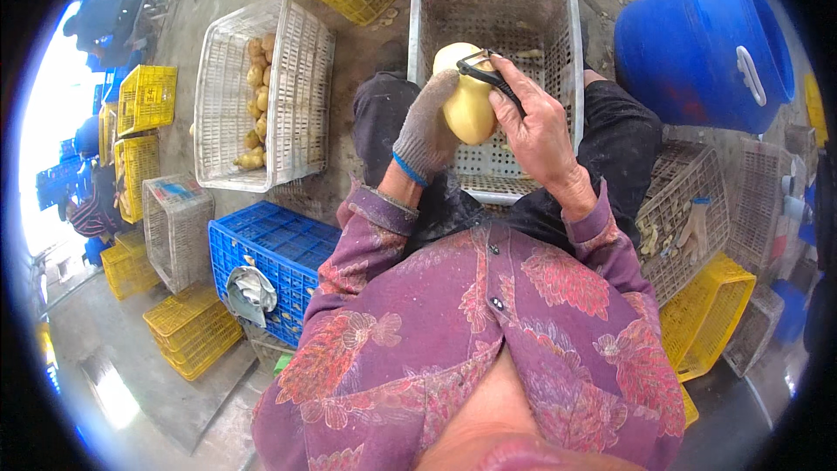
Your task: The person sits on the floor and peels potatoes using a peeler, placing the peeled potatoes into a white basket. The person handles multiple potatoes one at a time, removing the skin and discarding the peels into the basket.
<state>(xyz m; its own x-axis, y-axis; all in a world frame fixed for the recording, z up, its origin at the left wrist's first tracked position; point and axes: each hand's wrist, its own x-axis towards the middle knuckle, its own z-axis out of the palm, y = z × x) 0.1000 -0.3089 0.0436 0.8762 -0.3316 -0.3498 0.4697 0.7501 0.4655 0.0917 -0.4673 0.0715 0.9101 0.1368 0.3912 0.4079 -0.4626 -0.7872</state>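
A pale yellow squash point(469, 116), apparently a butternut with its surface peeled, is held over a grey plastic crate point(416, 26) between my knees. My left hand point(426, 119), in a grey knit glove with a blue cuff, grips it from the left side. My bare right hand point(537, 125) holds a black-handled peeler point(502, 84). The peeler's head lies against the upper right of the squash, near its narrower end. A few pale scraps point(528, 53) lie inside the perforated crate. My left fingers are partly hidden behind the squash.
A white crate point(278, 91) at left holds several tan produce pieces point(258, 101). A blue crate point(278, 235) with a cloth point(252, 294) stands below it. At right are a blue barrel point(686, 52) and a crate bearing a glove point(694, 232). Another person point(98, 203) is at far left.
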